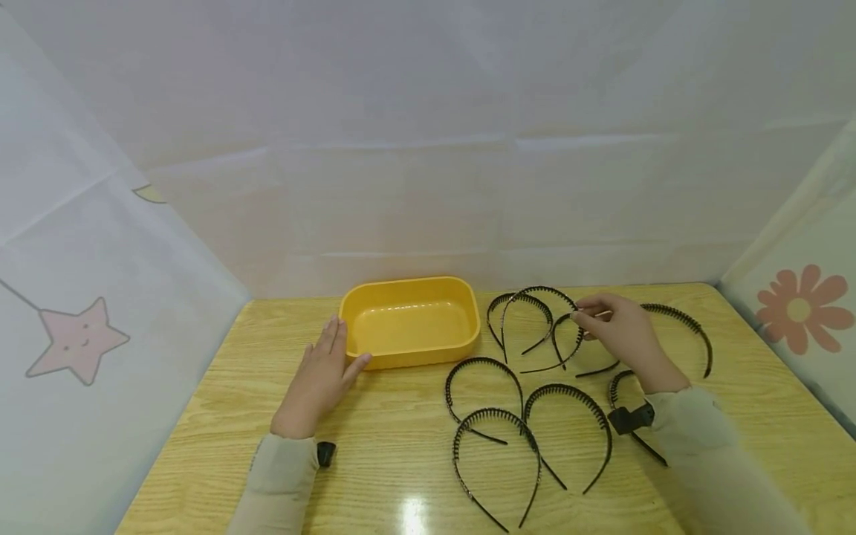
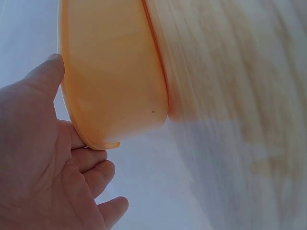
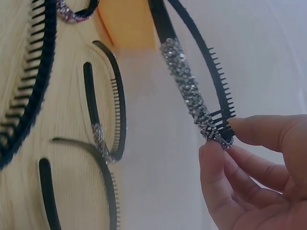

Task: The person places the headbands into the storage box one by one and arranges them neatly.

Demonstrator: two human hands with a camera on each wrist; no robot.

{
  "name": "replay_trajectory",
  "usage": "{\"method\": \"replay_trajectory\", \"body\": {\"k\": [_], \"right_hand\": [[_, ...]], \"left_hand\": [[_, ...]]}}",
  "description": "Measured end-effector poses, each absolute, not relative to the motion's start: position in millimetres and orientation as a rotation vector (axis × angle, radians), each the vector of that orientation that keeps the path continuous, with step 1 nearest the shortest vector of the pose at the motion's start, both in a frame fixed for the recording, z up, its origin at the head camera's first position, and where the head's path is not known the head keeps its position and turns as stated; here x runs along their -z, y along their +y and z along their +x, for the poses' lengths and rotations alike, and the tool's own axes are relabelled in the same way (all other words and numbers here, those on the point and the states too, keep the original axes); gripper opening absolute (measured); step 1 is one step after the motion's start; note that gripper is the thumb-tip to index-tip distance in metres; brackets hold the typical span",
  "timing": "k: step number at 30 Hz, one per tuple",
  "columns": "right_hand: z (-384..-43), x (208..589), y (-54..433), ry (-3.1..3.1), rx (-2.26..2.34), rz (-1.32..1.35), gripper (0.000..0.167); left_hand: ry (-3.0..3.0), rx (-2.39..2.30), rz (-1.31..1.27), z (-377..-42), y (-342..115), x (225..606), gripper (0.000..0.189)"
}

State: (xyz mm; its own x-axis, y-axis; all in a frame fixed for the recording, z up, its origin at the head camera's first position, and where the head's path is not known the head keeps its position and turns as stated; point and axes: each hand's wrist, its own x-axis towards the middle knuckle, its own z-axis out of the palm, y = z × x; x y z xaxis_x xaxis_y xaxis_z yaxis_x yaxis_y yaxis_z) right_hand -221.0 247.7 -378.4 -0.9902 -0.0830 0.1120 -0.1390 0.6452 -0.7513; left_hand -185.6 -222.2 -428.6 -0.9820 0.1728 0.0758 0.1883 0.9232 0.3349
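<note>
My left hand (image 1: 317, 375) rests at the left end of a yellow plastic basin (image 1: 408, 358), fingers fairly straight along its wall and thumb by the front corner. In the left wrist view the fingers touch the basin's rim (image 2: 76, 129). Between thumb and fingertips, my right hand (image 1: 620, 333) pinches a black toothed headband (image 1: 540, 289), raised to the right of the basin. Silver glittery stones cover part of that held headband (image 3: 184, 86) in the right wrist view. Nothing shows inside the basin.
Several more black headbands lie on the wooden table (image 1: 394, 423): one behind the held one, a front group with a near headband (image 1: 498, 411), others under and beyond the right arm, including a far-right headband (image 1: 695, 327). White sheeting (image 1: 401, 215) walls the back and sides.
</note>
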Motion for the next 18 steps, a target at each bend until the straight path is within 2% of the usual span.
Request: {"method": "replay_trajectory", "body": {"k": [18], "right_hand": [[-244, 380, 201, -2.571, -1.778, 0.179, 0.047]], "left_hand": [[-3.026, 0.518, -0.295, -186, -223, 430, 0.086]]}}
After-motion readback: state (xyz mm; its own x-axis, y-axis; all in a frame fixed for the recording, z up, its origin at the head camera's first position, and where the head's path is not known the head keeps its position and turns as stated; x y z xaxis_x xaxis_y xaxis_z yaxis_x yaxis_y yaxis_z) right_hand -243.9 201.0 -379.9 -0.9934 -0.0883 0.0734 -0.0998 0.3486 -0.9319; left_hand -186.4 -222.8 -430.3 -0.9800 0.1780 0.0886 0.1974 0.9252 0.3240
